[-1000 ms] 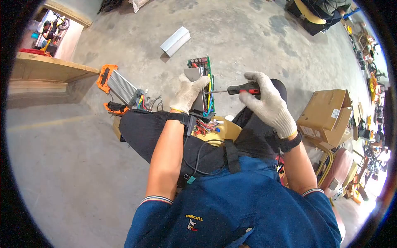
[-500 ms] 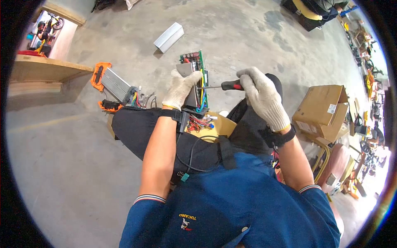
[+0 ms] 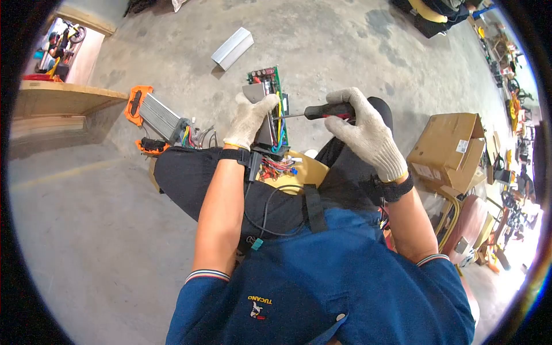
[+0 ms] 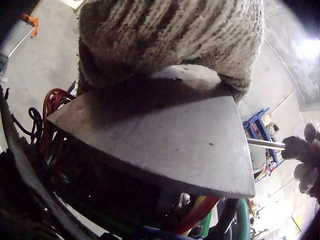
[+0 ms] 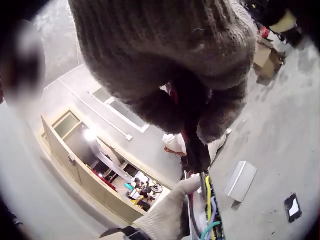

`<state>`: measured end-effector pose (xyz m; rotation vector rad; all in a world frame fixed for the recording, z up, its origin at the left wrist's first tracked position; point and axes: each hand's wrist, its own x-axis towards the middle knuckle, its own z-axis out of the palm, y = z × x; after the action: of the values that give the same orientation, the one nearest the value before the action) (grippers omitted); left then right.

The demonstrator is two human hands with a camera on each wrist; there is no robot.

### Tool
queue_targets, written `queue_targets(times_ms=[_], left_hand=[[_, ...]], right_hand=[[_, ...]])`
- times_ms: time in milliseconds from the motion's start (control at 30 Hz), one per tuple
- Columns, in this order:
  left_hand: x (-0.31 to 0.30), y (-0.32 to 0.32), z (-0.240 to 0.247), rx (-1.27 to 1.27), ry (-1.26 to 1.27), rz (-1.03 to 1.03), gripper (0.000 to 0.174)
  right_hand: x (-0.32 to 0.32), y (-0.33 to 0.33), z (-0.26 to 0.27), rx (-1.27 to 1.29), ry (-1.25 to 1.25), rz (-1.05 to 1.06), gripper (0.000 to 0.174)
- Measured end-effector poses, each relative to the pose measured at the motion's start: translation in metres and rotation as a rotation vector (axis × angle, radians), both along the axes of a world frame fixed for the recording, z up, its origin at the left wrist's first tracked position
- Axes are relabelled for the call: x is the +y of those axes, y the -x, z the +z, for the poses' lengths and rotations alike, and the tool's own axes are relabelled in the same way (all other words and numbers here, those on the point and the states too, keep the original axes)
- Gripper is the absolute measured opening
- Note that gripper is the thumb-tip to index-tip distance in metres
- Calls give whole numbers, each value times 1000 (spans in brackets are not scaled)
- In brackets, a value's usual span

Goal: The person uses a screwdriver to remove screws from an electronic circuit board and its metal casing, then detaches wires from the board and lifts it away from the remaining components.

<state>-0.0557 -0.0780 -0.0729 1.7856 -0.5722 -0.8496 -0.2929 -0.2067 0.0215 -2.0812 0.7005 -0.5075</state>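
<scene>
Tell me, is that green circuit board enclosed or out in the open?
Out in the open: the circuit board shows bare capacitors and coloured wires beside the left hand.

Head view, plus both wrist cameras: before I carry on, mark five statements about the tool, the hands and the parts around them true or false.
1. The right hand holds a screwdriver. True.
2. The left hand rests on the cardboard box. False: it grips a grey metal plate beside the green circuit board.
3. A silver metal casing lies on the floor, beyond the circuit board. True.
4. The finned unit with orange end pieces is on the person's right. False: that unit is on the left.
5. An open cardboard box stands on the person's right. True.
</scene>
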Motion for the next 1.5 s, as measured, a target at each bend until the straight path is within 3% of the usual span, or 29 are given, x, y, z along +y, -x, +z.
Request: queue_targets(times_ms=[33, 100, 133, 167, 233, 333, 367, 433, 567, 633, 767, 833, 867, 933, 1067, 1133, 1167, 1233, 1367, 1433, 1467, 1500], left_hand=[[-1, -1, -1, -17, 31, -10, 45], [1, -2, -12, -25, 45, -29, 45], [-1, -4, -21, 15, 78, -5, 45], [-1, -5, -31, 54, 114, 21, 44], [0, -5, -22, 49, 96, 5, 42], [-1, -6, -20, 68, 52, -30, 39], [-1, -5, -19, 85, 43, -24, 38], [0, -4, -16, 101, 33, -17, 38], [-2, -3, -15, 86, 45, -13, 37], [-2, -2, -17, 105, 61, 17, 37], [-1, -5, -28, 83, 71, 11, 38], [-3, -5, -24, 85, 98, 4, 39], [-2, -4, -22, 59, 62, 18, 40], [-2, -4, -23, 33, 25, 33, 41], [-2, -6, -29, -47, -4, 57, 43], [0, -6, -31, -85, -15, 48, 45], [-1, -5, -34, -20, 18, 58, 46], [-1, -4, -34, 45, 52, 68, 47], [1, -7, -32, 40, 48, 31, 48], [-1, -6, -26, 49, 84, -7, 47], [0, -5, -23, 68, 90, -19, 47], [0, -4, -18, 86, 97, -32, 47]], right_hand=[[3, -4, 12, 2, -6, -5, 28], [6, -13, 37, 284, -477, -194, 27], [4, -10, 30, 274, -495, -197, 28], [1, -6, 16, 276, -497, -199, 28], [-1, 1, -13, -43, 38, -39, 28], [-2, 2, -13, -49, 79, -9, 30], [-1, 2, -7, -48, 79, -9, 30], [6, -7, 22, 317, -433, -232, 35], [-5, 4, 11, 265, -403, -105, 38], [-5, 9, 0, 95, -95, 2, 37], [0, 5, 7, 171, -113, -66, 35], [-2, -3, 25, 354, -594, -191, 36], [-3, 0, 20, 354, -593, -189, 36], [-1, 9, 6, 127, -175, -25, 36], [3, 4, 11, 141, -198, -54, 35], [6, -6, 31, 312, -604, -230, 37], [4, -4, 26, 310, -602, -230, 37], [1, 6, 7, 190, -167, -59, 36], [5, 8, -1, 99, -68, -12, 34], [12, 3, 5, 150, 23, -114, 33], [11, -1, 14, 148, 25, -114, 33], [9, -5, 30, 256, -267, -153, 34]])
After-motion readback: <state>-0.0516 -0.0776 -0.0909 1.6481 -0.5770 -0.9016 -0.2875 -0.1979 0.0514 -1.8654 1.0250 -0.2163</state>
